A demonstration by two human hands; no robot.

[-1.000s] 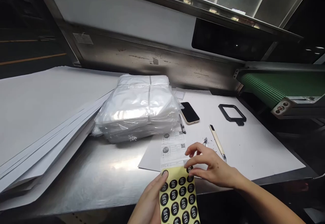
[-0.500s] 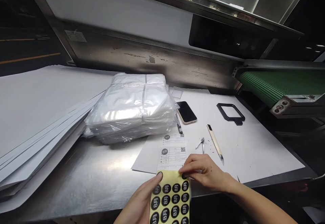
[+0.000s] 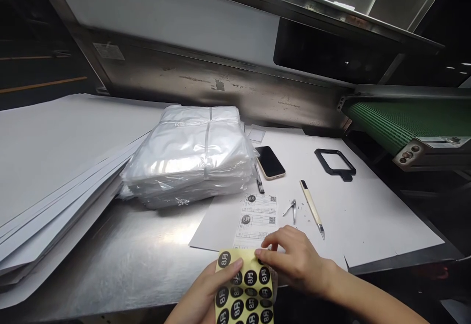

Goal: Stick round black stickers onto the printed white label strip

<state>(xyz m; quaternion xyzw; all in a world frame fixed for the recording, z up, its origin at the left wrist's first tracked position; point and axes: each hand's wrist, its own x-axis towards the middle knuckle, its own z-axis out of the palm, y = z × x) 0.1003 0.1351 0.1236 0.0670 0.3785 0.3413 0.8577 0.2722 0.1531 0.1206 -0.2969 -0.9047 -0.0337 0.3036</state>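
Observation:
A yellow sheet [image 3: 244, 300] with rows of round black stickers marked "8月" is at the bottom centre. My left hand [image 3: 209, 289] grips its left side, thumb on top. The thumb and index finger of my right hand [image 3: 294, 260] are at the sheet's top right corner, over a black sticker there. Just beyond the sheet, a strip of printed white labels [image 3: 256, 223] lies on white paper, with round dark stickers on its two upper labels. The lower end of the strip is hidden behind the sheet and my right hand.
A bundle of clear plastic bags [image 3: 191, 152] lies left of a phone [image 3: 271, 162] and a pen [image 3: 259, 183]. Nail clippers [image 3: 294, 211], a cutter knife [image 3: 312, 209] and a black frame [image 3: 335, 163] are rightward. Large white sheets [image 3: 66, 152] are stacked left; a green conveyor [image 3: 412, 118] stands right.
The label strip has shifted right. The sticker sheet has tilted and bent slightly, and my left thumb has moved right, uncovering the top left sticker. My right fingertips have moved slightly left.

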